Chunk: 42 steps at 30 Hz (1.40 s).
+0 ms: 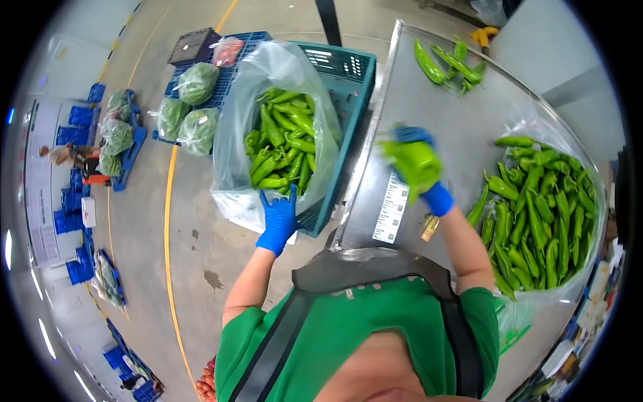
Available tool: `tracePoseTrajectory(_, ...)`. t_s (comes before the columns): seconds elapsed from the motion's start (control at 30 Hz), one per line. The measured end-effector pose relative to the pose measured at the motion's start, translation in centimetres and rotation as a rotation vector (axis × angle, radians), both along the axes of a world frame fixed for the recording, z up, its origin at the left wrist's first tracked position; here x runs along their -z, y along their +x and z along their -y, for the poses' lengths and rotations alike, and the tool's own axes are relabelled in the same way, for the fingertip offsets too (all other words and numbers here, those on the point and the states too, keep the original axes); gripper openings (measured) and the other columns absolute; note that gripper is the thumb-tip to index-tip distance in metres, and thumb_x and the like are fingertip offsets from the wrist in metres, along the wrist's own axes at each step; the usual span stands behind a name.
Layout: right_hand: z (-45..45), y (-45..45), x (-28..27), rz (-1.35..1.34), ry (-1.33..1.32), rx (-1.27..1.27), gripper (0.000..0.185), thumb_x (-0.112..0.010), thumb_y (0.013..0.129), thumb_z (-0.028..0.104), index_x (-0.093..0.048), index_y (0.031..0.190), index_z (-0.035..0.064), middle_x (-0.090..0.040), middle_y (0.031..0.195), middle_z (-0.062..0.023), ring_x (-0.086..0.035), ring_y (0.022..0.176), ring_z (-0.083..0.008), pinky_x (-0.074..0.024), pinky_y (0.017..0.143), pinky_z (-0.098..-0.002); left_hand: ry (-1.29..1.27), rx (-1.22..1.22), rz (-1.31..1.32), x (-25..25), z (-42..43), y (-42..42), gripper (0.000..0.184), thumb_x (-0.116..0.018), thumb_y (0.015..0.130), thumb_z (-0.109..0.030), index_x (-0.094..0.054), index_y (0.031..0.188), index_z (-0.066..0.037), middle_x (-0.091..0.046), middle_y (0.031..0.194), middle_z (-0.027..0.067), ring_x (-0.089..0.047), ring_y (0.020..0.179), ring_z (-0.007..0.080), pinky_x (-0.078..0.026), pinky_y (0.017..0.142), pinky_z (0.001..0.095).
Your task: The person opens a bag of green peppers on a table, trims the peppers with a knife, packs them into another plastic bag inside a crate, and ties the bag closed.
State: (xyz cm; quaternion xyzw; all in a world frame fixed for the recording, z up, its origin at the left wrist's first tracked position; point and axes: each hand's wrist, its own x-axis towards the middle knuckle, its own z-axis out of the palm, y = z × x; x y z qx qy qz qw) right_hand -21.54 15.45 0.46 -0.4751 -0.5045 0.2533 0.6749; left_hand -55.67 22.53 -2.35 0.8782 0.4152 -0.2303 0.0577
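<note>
My left hand (pixel 278 218), blue-gloved, fingers spread wide, gripping nothing that I can see. It's at the near edge of the clear bag (pixel 236 144), fingertips by the lowest peppers; whether they press on plastic or pepper, can't tell. Bag mouth gapes, bagged peppers (pixel 284 130) piled inside, bag sits in the green crate (pixel 362 87) on my left.

My right hand (pixel 437 197), also blue-gloved, is closed round a bunch of green peppers (pixel 418 167). Blurred, count unclear. It's over the metal table (pixel 462 114), between the crate and the big pepper heap (pixel 542 214). Heap lies on my right, on a clear plastic sheet or bag (pixel 586 285). A few loose peppers (pixel 429 63) lie at the far end of the table, well apart from the heap.

Printed label strip (pixel 390 208) on the tabletop, near the right hand; small brass-coloured piece (pixel 430 228) near my right wrist, too small to make out.

Past the crate: blue pallet (pixel 231 87) with bagged greens (pixel 197 84) on it. Yellow line (pixel 169 234) on the floor.
</note>
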Motion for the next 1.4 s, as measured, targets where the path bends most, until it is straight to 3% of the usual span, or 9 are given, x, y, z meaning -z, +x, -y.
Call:
tracePoseTrajectory(0.13,-9.7,-12.6,-1.1,0.311,0.205,-0.359,0.052,-0.072,0.067,0.015,-0.049,0.112,0.0064,-0.051,0.112,-0.0145,-0.048,0.107,-0.0305,-0.0378,0.094,-0.0387,-0.086,0.101,0.079,0.7,0.2,-2.1,0.05,-0.059,0.071,-0.013,-0.053,0.121,-0.016,-0.061,0.088,0.0137,-0.061,0.076,0.0298,-0.048,0.071,0.0468)
tracePoseTrajectory(0.23,-15.5,-18.0,4.9,0.312,-0.31,-0.248,0.038,-0.055,0.075,0.011,-0.053,0.112,0.0036,-0.051,0.115,-0.0209,-0.048,0.106,-0.0373,-0.0379,0.094,-0.0413,0.042,0.265,0.372,-1.0,1.1,-2.3,0.041,-0.053,0.07,-0.004,-0.062,0.108,-0.018,-0.059,0.081,0.0119,-0.06,0.066,0.0288,-0.046,0.053,0.0407)
tracePoseTrajectory(0.4,-1.8,-10.7,0.1,0.591,-0.11,0.051,0.045,-0.058,0.071,0.005,-0.053,0.116,0.005,-0.045,0.125,-0.0181,-0.043,0.114,-0.0361,-0.0329,0.099,-0.0427,-0.047,0.292,0.352,-0.3,0.9,-3.1,0.041,-0.054,0.066,-0.003,-0.066,0.102,-0.018,-0.059,0.08,0.0128,-0.059,0.066,0.0305,-0.046,0.054,0.0418)
tracePoseTrajectory(0.6,28.6,6.3,2.0,0.718,-1.034,1.252,0.075,-0.07,0.061,0.023,-0.041,0.127,0.0041,-0.042,0.127,-0.0195,-0.038,0.119,-0.037,-0.0269,0.101,-0.0488,0.201,0.322,0.64,-8.0,0.9,3.0,0.052,-0.07,0.067,-0.012,-0.055,0.116,-0.004,-0.055,0.104,0.0167,-0.056,0.082,0.0327,-0.047,0.072,0.0371)
tracePoseTrajectory(0.8,42.7,7.0,-3.6,1.023,-1.594,0.746,0.114,-0.08,0.045,0.037,-0.021,0.141,0.0184,-0.028,0.14,-0.016,-0.025,0.13,-0.0361,-0.014,0.104,-0.0582,-1.0,0.059,0.832,-7.0,9.3,21.4,0.036,-0.067,0.077,-0.013,-0.059,0.111,-0.005,-0.059,0.098,0.0109,-0.057,0.087,0.0187,-0.046,0.075,0.0277)
tracePoseTrajectory(0.93,43.4,12.1,-4.4,0.992,-1.564,0.692,0.116,-0.081,0.042,0.039,-0.022,0.141,0.0222,-0.029,0.139,-0.0183,-0.029,0.127,-0.0373,-0.0202,0.101,-0.0561,-0.621,0.439,0.804,3.3,18.8,36.5,0.083,-0.07,0.072,-0.033,-0.028,0.134,0.002,-0.047,0.119,0.0254,-0.053,0.103,0.0376,-0.044,0.086,0.0411)
tracePoseTrajectory(1.1,41.9,11.3,-2.8,1.037,-1.73,0.656,0.116,-0.08,0.043,0.044,-0.022,0.14,0.0187,-0.031,0.137,-0.02,-0.033,0.123,-0.0366,-0.0275,0.094,-0.0533,-0.483,0.204,0.732,6.9,24.1,43.8,0.077,-0.067,0.067,-0.013,-0.028,0.131,0.006,-0.053,0.108,0.0257,-0.056,0.095,0.0349,-0.045,0.082,0.0418)
tracePoseTrajectory(1.27,43.0,12.5,-1.9,1.091,-1.494,0.672,0.112,-0.078,0.047,0.047,-0.024,0.138,0.0122,-0.036,0.133,-0.018,-0.038,0.115,-0.0372,-0.0317,0.091,-0.0513,-1.427,-0.594,0.762,5.5,24.7,36.2,0.042,-0.056,0.067,0.0,-0.05,0.109,0.003,-0.059,0.088,0.0113,-0.058,0.075,0.0194,-0.048,0.068,0.0307)
tracePoseTrajectory(1.4,40.0,12.5,-1.1,1.037,-1.577,0.651,0.108,-0.077,0.047,0.048,-0.029,0.135,0.0064,-0.045,0.118,-0.0151,-0.044,0.101,-0.0315,-0.0364,0.082,-0.0443,-1.398,-0.155,0.748,7.4,29.6,34.3,0.04,-0.054,0.069,0.001,-0.053,0.109,-0.003,-0.058,0.093,0.0046,-0.055,0.081,0.0157,-0.044,0.069,0.0245)
